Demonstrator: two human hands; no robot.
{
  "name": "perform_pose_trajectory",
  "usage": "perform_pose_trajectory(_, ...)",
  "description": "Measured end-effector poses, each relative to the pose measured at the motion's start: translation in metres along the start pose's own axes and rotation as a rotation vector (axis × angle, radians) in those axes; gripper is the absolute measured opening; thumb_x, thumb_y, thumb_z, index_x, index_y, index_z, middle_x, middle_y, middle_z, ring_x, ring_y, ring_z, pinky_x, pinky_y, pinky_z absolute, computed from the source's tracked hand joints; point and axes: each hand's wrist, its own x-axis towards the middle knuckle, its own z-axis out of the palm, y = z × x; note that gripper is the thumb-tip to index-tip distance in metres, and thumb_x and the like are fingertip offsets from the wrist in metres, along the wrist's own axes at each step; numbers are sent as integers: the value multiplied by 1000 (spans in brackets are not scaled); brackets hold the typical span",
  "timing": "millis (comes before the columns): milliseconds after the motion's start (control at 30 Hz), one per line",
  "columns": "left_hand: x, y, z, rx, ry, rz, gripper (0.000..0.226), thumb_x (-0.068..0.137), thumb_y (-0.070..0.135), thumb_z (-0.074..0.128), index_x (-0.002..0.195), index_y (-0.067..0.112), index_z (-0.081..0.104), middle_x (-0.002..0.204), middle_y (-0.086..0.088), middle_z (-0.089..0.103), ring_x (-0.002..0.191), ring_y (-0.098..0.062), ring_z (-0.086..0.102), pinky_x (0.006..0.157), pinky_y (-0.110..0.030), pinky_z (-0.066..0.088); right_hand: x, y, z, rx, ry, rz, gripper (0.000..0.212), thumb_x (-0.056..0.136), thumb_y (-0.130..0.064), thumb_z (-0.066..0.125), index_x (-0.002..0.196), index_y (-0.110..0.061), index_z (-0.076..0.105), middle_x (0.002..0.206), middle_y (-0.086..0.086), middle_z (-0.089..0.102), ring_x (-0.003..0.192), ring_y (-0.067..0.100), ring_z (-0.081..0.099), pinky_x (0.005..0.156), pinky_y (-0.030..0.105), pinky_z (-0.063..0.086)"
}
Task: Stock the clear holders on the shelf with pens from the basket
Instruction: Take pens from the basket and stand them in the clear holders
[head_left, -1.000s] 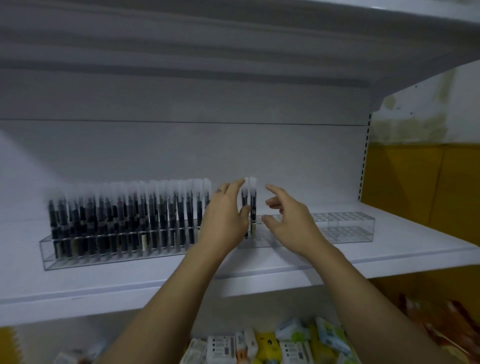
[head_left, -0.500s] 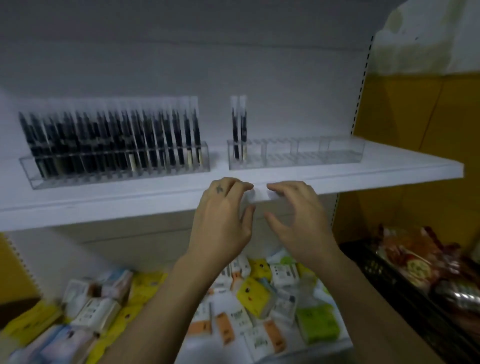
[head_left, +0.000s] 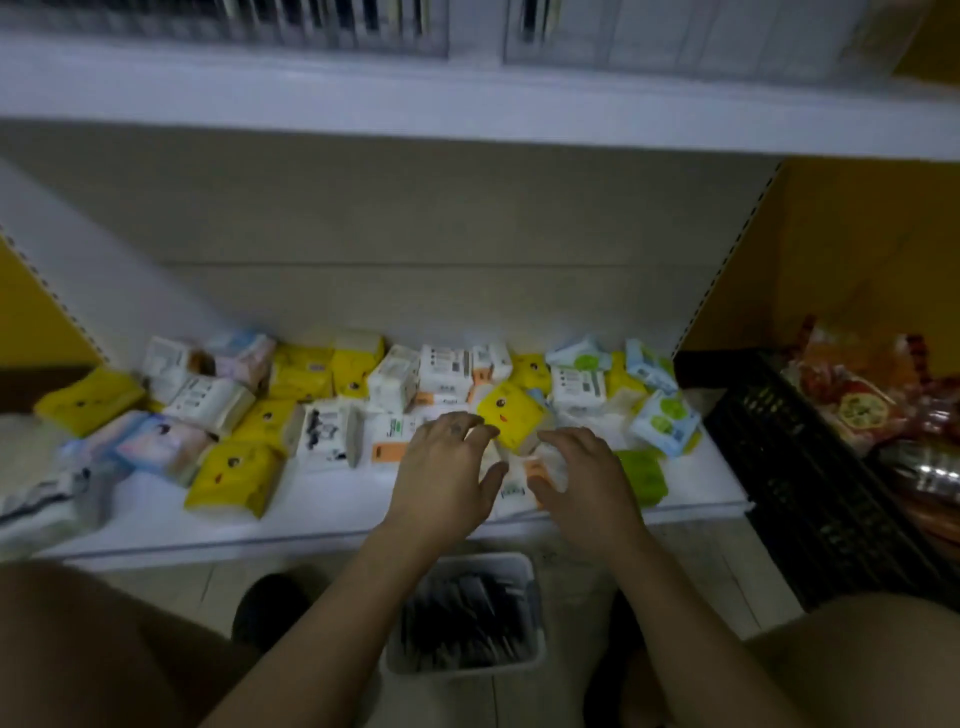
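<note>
**Pens (head_left: 467, 623) lying in the basket (head_left: 467, 667), nothing being grasped**

The pens are being stored as a loose, dark heap in the white basket on the floor at six o'clock, partly hidden by the left forearm. Nothing is being gripped. The left hand (head_left: 441, 478) and the right hand (head_left: 582, 483) are being held side by side at the centre of the view, fingers loosely bent and empty. Below them, tissue packs (head_left: 511, 415) are scattered over the lower shelf (head_left: 260, 525).

The clear holders are being shown only as a blurred strip on the upper shelf (head_left: 467, 98). The holder at eleven o'clock (head_left: 260, 26) seems packed with dark pens. The one at one o'clock (head_left: 675, 31) looks mostly bare, with something dark at its nine o'clock end. A black crate (head_left: 810, 467) is sitting at three o'clock.

By this reading, a handful from the basket is being gone for, and several slips are being risked:

- **Tangled pens:** the pens are lying crossed, so a hasty grab may lift tangled ones that drop to the floor.
- **Tipped basket:** the basket looks light, and a wrist catching its rim could tip it.
- **Knocked packs:** hands passing low over the packs may push one off the front edge.
- **Shifted holder:** the slots appear narrow, so a pen pushed in at an angle could miss or shift the light holder.
</note>
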Motion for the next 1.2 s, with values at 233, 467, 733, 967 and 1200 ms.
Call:
perform_pose_trajectory(233,-60,-40,84,-37,-368,-212,44,91,49,49,127,25,55,128,2,58,119,-21,50,96,-33,39,-23,38,69,44,-347,212,56,90,-36,64,140,-19,46,142,5,45,127,25,45,103,40,41)
perform_pose_trajectory(467,-88,-53,140,-179,-621,-437,33,94,37,48,117,18,60,114,-8,65,103,-26,60,81,-32,50,-52,58,126,79,-699,315,48,92,-30,61,134,-10,51,127,12,56,113,27,56,85,26,44)
perform_pose_trajectory(733,-109,-63,202,-383,-835,-571,26,96,22,47,117,14,60,114,-10,63,101,-24,58,86,-32,50,-61,78,164,87,-969,440,28,94,-39,57,109,-17,62,104,2,60,81,11,52,60,11,39)
perform_pose_trajectory(967,-114,-59,243,-346,-1072,-415,35,101,18,39,130,8,55,127,-12,58,112,-28,56,92,-33,47,-43,102,176,45,-1009,495,25,97,-29,52,108,-11,65,105,7,62,98,24,59,74,27,48)
perform_pose_trajectory(1200,-123,-63,259,-230,-1066,-416,38,101,29,38,132,11,51,128,-10,55,113,-27,54,94,-34,47,-41,107,210,151,-967,617,22,97,-16,47,110,-15,64,92,0,61,87,19,54,72,26,41)
